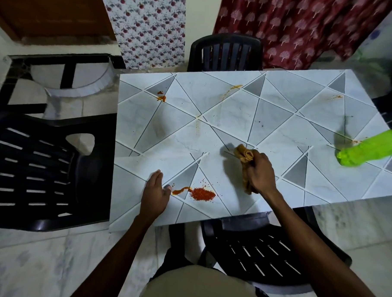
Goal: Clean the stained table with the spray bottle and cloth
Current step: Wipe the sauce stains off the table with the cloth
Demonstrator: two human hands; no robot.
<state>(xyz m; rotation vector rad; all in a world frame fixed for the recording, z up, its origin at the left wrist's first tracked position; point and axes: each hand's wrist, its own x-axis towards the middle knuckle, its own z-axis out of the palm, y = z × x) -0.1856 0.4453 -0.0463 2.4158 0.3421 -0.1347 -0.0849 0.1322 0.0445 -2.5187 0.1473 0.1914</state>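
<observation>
The table [270,120] has a pale top with a grey triangle pattern. A red-orange stain with crumbs [198,193] lies near its front edge, and smaller orange smears [161,97] mark the far left, the far middle and the far right. My right hand [260,171] grips a bunched tan cloth [244,153], held just above the table to the right of the big stain. My left hand [154,194] rests flat on the table, fingers straight, just left of that stain. A green bottle [368,150] stands at the right edge; its top is out of frame.
Black plastic chairs surround the table: one at the left [39,170], one at the far side [225,52], one tucked under the front edge [266,257]. A black frame [65,75] stands at the far left. Patterned curtains hang behind.
</observation>
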